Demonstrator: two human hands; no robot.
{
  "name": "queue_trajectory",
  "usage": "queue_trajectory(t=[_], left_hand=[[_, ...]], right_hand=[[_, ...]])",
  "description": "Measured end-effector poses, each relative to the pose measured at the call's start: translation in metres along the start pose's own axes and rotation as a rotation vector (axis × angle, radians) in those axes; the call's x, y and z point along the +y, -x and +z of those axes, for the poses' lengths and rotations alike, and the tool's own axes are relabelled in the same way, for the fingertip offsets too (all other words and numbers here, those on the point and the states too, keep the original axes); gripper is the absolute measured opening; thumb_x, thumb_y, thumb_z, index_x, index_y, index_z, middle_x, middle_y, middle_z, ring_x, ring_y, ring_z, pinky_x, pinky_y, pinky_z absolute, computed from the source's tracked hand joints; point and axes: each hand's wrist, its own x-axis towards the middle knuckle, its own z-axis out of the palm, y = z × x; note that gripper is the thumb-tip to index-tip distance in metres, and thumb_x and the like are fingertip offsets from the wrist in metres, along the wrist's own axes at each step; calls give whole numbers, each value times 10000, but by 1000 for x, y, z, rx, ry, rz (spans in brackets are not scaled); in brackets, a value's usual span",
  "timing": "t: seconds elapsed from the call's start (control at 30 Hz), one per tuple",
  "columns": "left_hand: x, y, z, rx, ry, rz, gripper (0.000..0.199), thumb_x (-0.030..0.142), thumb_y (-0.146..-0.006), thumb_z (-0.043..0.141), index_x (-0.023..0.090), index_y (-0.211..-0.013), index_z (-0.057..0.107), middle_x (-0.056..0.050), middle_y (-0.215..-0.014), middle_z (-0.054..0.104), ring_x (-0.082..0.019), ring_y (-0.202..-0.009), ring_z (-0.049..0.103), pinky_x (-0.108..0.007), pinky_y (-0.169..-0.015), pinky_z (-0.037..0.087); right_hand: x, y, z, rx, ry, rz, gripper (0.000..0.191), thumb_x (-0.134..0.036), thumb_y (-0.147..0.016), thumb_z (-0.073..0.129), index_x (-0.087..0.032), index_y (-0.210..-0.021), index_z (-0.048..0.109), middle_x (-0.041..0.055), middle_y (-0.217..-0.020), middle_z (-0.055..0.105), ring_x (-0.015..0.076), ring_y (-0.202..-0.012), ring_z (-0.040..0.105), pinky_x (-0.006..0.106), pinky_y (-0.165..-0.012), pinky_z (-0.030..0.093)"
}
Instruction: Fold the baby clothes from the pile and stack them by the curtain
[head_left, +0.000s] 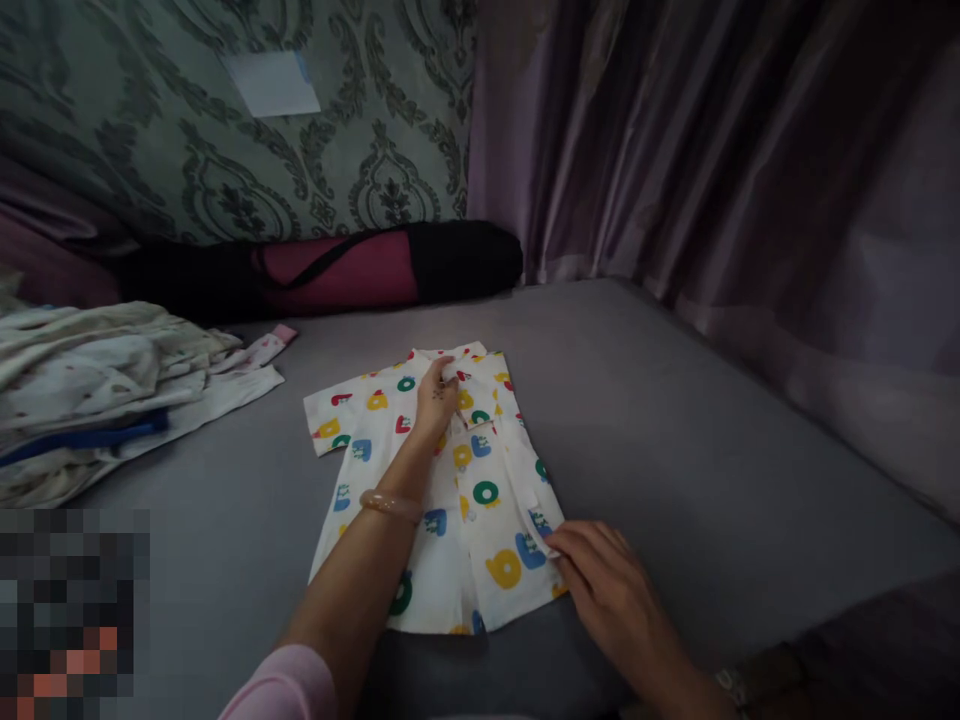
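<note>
A white short-sleeved shirt (431,480) printed with coloured letters lies front up on the grey bed, its collar pointing away from me. My left hand (437,395) reaches across the shirt to just below the collar, fingers bent together on the cloth there; the forearm covers part of the front. At the lower right side edge, my right hand (604,570) pinches the cloth between thumb and fingers. That right side is folded inward over the front, with the sleeve lying on top. The left sleeve is spread outward.
A heap of light clothes (112,370) with a blue strip lies at the left. Along the wall rests a long black and dark pink bag (337,270). Purple curtains (585,140) hang at the right of the grey bed surface (675,430).
</note>
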Motion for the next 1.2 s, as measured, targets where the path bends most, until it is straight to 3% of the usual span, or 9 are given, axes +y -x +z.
queue_trajectory(t=[0.17,0.27,0.4,0.47,0.6,0.7,0.8,0.97,1.2], left_hand=[[-5,-4,0,-34,-172,76,271,207,-754,542,180,-995,663,25,-629,505,-135,-578,475,-241,-624,420],[-6,-4,-1,12,-317,214,297,195,-751,568,187,-1039,639,-47,-920,593,-184,-820,565,-295,-785,460],[7,7,2,146,-651,427,320,235,-798,580,191,-1113,609,-142,-1336,434,-299,-1198,447,-451,-982,377],[16,16,7,40,-744,538,309,293,-866,524,203,-1154,595,-134,-1379,430,-300,-1275,388,-481,-1039,311],[22,30,23,-407,-832,671,380,339,-947,382,222,-1281,520,-91,-1396,487,-240,-1355,335,-482,-1131,168],[13,31,32,-508,-916,636,440,324,-959,334,201,-1366,446,-94,-1466,411,-238,-1399,271,-488,-1147,137],[5,28,34,-552,-966,615,474,266,-948,323,159,-1402,402,-104,-1495,362,-237,-1403,266,-447,-1142,193],[3,26,33,-545,-986,636,488,251,-939,329,157,-1414,391,-84,-1513,333,-242,-1411,245,-445,-1149,172],[7,29,33,-521,-948,613,468,360,-975,291,187,-1390,421,-81,-1496,366,-232,-1400,275,-429,-1147,173]], right_hand=[[-3,-1,2,-52,-41,-76,374,-87,-921,386,-263,-1169,603,54,-1035,640,182,-913,585,349,-809,496],[-9,-1,-7,-126,-108,-65,393,-76,-919,373,-258,-1172,614,56,-1056,643,176,-946,578,335,-832,493],[-11,-17,-26,-314,-270,-23,218,-240,-939,474,-269,-1013,677,14,-937,680,161,-878,605,307,-821,478],[-3,-37,-29,-286,-305,18,232,-297,-953,453,-263,-985,680,11,-903,683,159,-864,611,295,-807,476],[29,-95,-16,-85,-130,-50,345,-263,-973,329,-220,-1212,574,80,-1150,623,201,-1085,552,367,-963,421],[47,-134,2,-104,76,-134,457,-270,-957,333,-155,-1396,389,135,-1416,436,235,-1323,363,437,-1084,305],[54,-150,18,-172,179,-197,574,-305,-944,345,-90,-1467,243,154,-1533,252,240,-1427,159,462,-1146,178],[55,-133,24,-257,211,-243,640,-358,-949,322,-55,-1490,165,162,-1561,152,241,-1444,84,473,-1159,114],[36,-84,1,-425,184,-341,589,-354,-965,318,-120,-1494,211,108,-1562,177,204,-1443,92,454,-1175,81]])
